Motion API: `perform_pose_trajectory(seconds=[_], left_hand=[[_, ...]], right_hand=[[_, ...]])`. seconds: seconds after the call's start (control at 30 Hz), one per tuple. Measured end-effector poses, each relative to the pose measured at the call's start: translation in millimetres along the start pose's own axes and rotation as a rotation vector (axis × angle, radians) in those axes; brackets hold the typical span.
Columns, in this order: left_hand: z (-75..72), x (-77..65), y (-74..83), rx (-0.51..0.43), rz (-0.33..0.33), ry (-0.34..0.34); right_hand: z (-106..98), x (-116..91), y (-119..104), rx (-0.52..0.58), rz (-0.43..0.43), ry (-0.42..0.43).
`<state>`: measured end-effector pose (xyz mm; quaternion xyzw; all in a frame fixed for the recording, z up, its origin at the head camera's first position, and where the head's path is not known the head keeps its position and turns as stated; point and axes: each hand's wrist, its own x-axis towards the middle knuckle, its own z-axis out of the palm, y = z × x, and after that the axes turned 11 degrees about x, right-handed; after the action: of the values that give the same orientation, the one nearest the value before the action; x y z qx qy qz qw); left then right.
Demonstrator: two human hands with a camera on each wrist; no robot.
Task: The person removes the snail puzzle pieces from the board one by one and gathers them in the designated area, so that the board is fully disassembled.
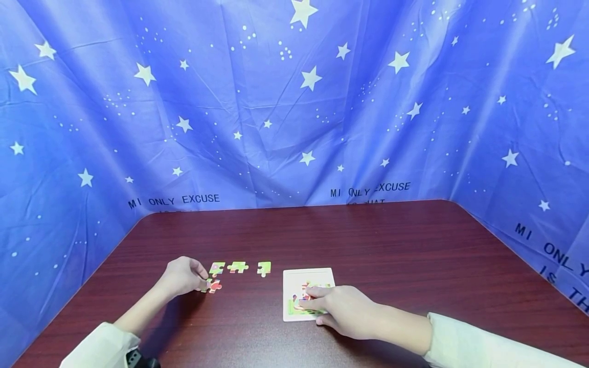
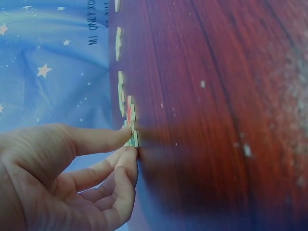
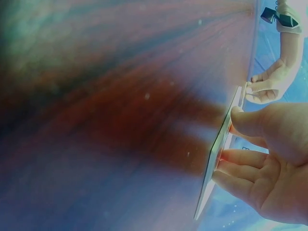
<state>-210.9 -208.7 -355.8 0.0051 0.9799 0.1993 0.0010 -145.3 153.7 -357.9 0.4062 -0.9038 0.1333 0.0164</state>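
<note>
My left hand (image 1: pixel 183 276) pinches a small green jigsaw piece (image 2: pixel 132 139) between thumb and fingertips at the left of the table. Right against it lies a piece with a red patch (image 1: pixel 214 286). Just beyond are a green piece with a pink spot (image 1: pixel 216 268), a green and yellow piece (image 1: pixel 238 267) and another green piece (image 1: pixel 264 268). My right hand (image 1: pixel 349 311) rests on a square white puzzle board (image 1: pixel 307 271), extended fingers touching the picture pieces (image 1: pixel 296 305) set inside. Its palm and fingers hide the board's right part.
The dark red-brown wooden table (image 1: pixel 248 332) carries the board and pieces. A blue curtain (image 1: pixel 257 102) with white stars hangs along its back and sides. A black device (image 1: pixel 140 359) is strapped at the left sleeve.
</note>
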Motion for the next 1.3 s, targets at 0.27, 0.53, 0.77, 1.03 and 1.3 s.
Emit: perform_pose_trajectory(seconds=[0.27, 0.53, 0.77, 1.03, 1.3], left_hand=[[-2.9, -2.1, 3.2, 0.005, -0.023, -0.008], [-9.8, -6.6, 31.0, 0.087, 0.156, 0.095], [10.9, -9.7, 73.4, 0.014, 0.426, 0.031], [40.8, -19.7, 115.2, 0.02, 0.709, -0.045], [57.2, -17.0, 139.7, 0.074, 0.747, -0.104]], right_hand=[[0.5, -0.2, 0.1, 0.005, -0.003, -0.002], [0.2, -0.4, 0.4, -0.016, -0.022, 0.008], [1.9, -1.2, 1.2, -0.029, -0.037, -0.007], [1.9, -2.1, 0.1, -0.038, -0.028, -0.017], [4.2, -3.0, -0.4, -0.023, -0.036, -0.014]])
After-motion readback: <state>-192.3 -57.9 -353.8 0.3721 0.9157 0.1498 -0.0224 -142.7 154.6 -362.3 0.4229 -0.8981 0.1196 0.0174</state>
